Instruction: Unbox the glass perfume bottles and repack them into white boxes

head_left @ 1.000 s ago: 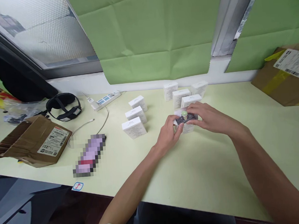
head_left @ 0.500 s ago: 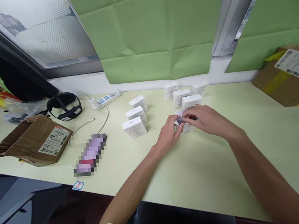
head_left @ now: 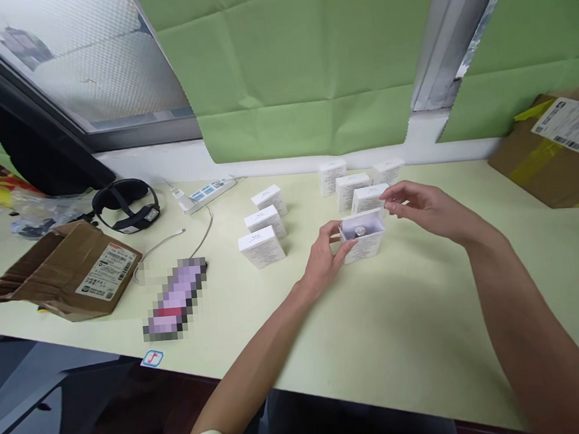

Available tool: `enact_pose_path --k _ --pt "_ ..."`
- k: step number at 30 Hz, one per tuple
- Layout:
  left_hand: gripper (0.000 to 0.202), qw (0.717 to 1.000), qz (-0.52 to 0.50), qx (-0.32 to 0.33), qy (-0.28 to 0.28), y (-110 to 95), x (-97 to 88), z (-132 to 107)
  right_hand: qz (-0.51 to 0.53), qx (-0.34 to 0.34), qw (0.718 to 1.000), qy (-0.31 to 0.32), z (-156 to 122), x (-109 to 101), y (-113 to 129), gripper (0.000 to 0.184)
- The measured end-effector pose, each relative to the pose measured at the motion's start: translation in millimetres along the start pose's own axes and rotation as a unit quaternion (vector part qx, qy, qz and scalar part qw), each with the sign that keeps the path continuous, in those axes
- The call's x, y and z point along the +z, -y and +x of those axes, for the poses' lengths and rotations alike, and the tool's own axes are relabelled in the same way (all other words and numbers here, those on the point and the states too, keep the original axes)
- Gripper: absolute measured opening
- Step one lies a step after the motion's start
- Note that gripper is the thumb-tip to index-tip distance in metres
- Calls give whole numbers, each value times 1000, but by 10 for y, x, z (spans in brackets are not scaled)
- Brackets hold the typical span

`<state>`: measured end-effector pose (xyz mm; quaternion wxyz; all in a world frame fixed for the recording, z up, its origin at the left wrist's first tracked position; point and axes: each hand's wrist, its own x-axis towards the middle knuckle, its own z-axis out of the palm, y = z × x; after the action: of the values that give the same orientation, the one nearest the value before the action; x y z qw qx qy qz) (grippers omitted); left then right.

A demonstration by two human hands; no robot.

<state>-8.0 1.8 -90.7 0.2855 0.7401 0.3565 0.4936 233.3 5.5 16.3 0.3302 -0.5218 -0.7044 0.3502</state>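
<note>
A small white open box (head_left: 364, 241) stands on the pale table (head_left: 408, 321), with a round silver-topped item (head_left: 359, 231) on a dark insert inside it. My left hand (head_left: 325, 257) grips the box's left side with thumb and fingers. My right hand (head_left: 419, 207) hovers just above and right of the box, fingers loosely curled, holding nothing that I can see. Directly behind the box stand three closed white boxes (head_left: 352, 188). Three more closed white boxes (head_left: 264, 222) lie in a row to the left.
A torn brown carton (head_left: 68, 271) lies at the left with a black headband device (head_left: 125, 206) behind it. A power strip (head_left: 207, 191) and cable run along the back. A pixelated purple object (head_left: 175, 298) lies near the front edge. A taped carton (head_left: 555, 149) sits far right.
My right hand pushed the dark insert with the round item down into the box, then lifted away up and to the right. The left hand stayed on the box.
</note>
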Motion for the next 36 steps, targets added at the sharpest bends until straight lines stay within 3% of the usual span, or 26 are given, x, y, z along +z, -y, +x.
enact_pose_path --k 3,6,13,21,25,30,36 --pt "46 1000 10 21 -10 29 5 -4 57 56 994 79 30 -17 -196 47" --pt "44 998 31 56 -22 40 -4 6 106 83 978 157 54 39 -316 48" --pt "34 983 94 158 -32 78 -25 31 187 87 957 206 100 187 -364 37" --pt "25 989 62 137 -8 83 -31 49 182 59 972 138 112 194 -288 38" --pt "30 996 32 84 -7 48 -27 44 169 45 978 116 122 224 -233 36" --pt "49 1000 -5 16 -1 12 -16 39 174 61 977 107 126 239 -208 35" --pt "34 999 2 38 19 13 -32 56 203 101 964 138 112 238 -188 32"
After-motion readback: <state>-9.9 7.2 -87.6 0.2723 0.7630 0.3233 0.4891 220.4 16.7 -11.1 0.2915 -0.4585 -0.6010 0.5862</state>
